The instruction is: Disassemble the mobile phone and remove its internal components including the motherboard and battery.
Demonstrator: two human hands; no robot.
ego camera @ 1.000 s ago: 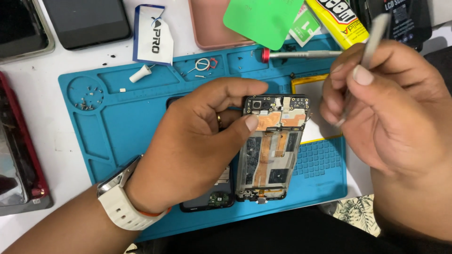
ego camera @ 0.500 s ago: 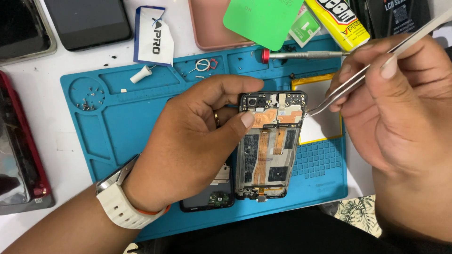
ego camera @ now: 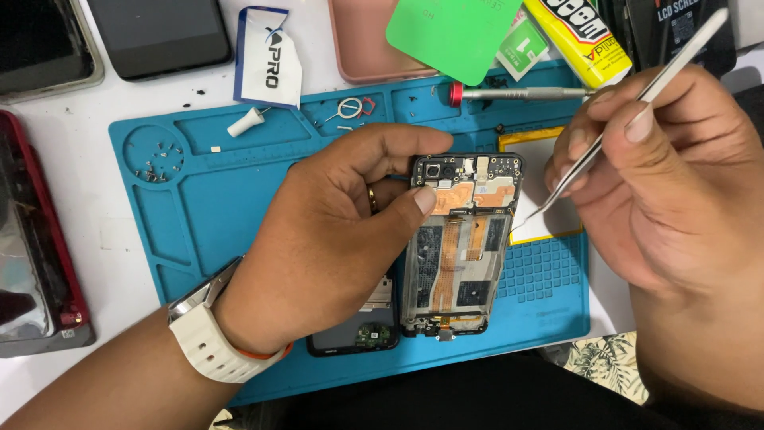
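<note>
**Tweezers turned tip-down at the opened phone**

While the left hand [ego camera: 334, 239] pins the opened phone [ego camera: 461, 243] on the blue work mat [ego camera: 199, 207], thumb and forefinger clamped on its top-left edge, the right hand [ego camera: 668, 183] has flipped its tool. A second ago the metal tweezers [ego camera: 629, 111] pointed up and away; half a second ago they were swinging down; now the tips sit just right of the phone's upper board, over the yellow-edged white pad [ego camera: 549, 215]. My read: picking or prying comes next, not yet contact with the board.

- Right hand: clenched on the tweezers, pinched mid-shaft, index finger along the top.
- Phone: back off, copper shielding and flex cables exposed, lying upright on the mat, barely shifted across the frames.
- A second dark phone [ego camera: 358, 334] lies under the left hand, mostly covered.

Hard to make out:
- Whether the tips hold anything; too small to tell.
- Whether the tips touch the pad or hover.
- Red-handled screwdriver [ego camera: 517, 93] half hidden behind the right hand.
- Loose screws [ego camera: 155, 159] in the round mat tray, count unclear.
- Green card [ego camera: 454, 32] and yellow glue tube [ego camera: 577, 36] cut off at the top edge.
</note>
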